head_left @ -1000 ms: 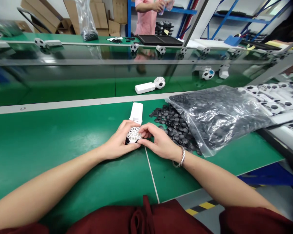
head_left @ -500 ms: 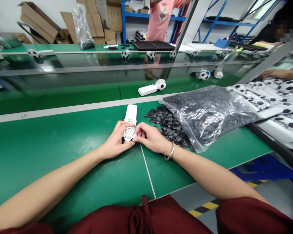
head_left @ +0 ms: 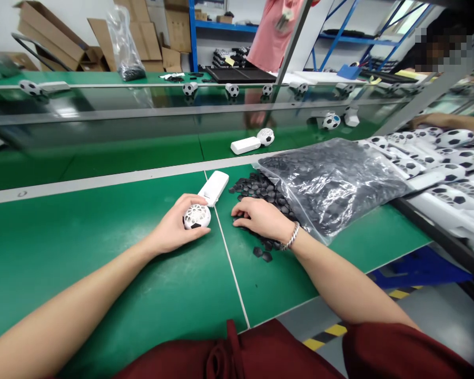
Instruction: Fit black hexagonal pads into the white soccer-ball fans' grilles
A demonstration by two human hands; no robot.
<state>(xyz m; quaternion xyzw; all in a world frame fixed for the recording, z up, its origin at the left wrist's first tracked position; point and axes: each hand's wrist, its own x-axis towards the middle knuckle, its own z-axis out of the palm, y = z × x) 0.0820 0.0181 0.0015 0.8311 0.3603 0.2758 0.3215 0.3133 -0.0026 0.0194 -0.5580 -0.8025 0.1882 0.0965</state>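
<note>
A clear bag [head_left: 335, 181] is filled with black pieces [head_left: 324, 160], a pile [head_left: 255, 187] of which is spread beside it, and a black tray [head_left: 430, 229] of ball-headed devices [head_left: 454, 138] is cut off at the right. On the green table [head_left: 82, 226], a white device [head_left: 214, 188] is gripped around its ball [head_left: 197, 216] by the left hand [head_left: 174, 223], while the right hand [head_left: 263, 217] is curled over the pile, and whether a piece is pinched cannot be told. Blue shelving [head_left: 225, 25] is seen behind

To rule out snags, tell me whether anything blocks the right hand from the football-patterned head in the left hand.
Nothing visible stands between the right hand and the football-patterned head: the gap shows only green tabletop and its pale seam. The left hand holds the head from the opposite side.
</note>
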